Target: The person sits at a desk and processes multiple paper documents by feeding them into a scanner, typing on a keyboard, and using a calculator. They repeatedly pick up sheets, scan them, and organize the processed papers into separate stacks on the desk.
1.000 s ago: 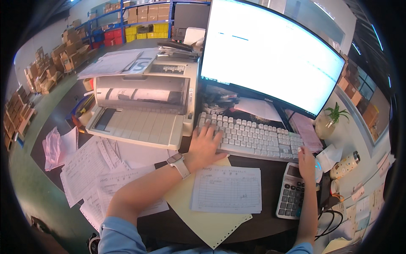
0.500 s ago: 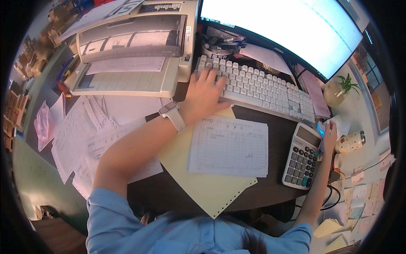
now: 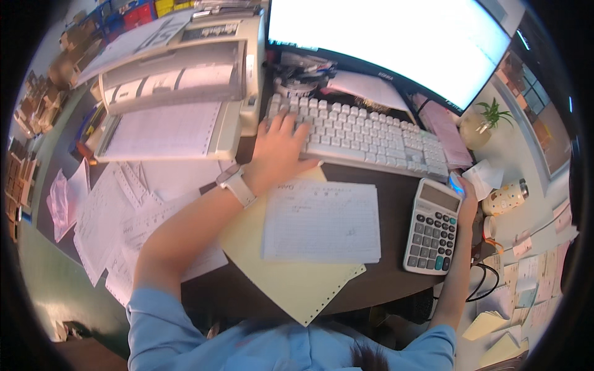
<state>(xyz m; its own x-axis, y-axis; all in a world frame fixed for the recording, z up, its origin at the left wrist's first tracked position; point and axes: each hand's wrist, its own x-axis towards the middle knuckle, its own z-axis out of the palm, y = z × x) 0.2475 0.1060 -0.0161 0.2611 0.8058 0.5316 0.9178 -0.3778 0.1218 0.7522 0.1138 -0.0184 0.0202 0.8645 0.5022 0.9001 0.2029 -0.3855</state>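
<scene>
My left hand (image 3: 278,148) rests with fingers apart on the left end of the white keyboard (image 3: 356,133), a pale watch on its wrist. My right hand (image 3: 465,201) is closed on a mouse (image 3: 456,183) lit blue, just beside a silver calculator (image 3: 431,226); part of the mouse is hidden. A stack of white printed forms (image 3: 318,226) lies on yellow perforated paper (image 3: 291,287) between my arms. A beige printer (image 3: 247,74) has a printed sheet (image 3: 161,130) lying out across its front tray. The monitor (image 3: 390,34) shows a bright screen.
Loose papers (image 3: 105,222) and pink plastic (image 3: 59,204) lie at the left. A plant in a pot (image 3: 475,131), a patterned bottle (image 3: 501,199), cables (image 3: 479,281) and pinned slips (image 3: 529,278) are at the right. Boxes (image 3: 71,59) stand beyond the desk.
A sheet has emerged from the printer and lengthened on the tray. My right hand moved from the keyboard's right end onto the mouse. The view has tilted downward.
</scene>
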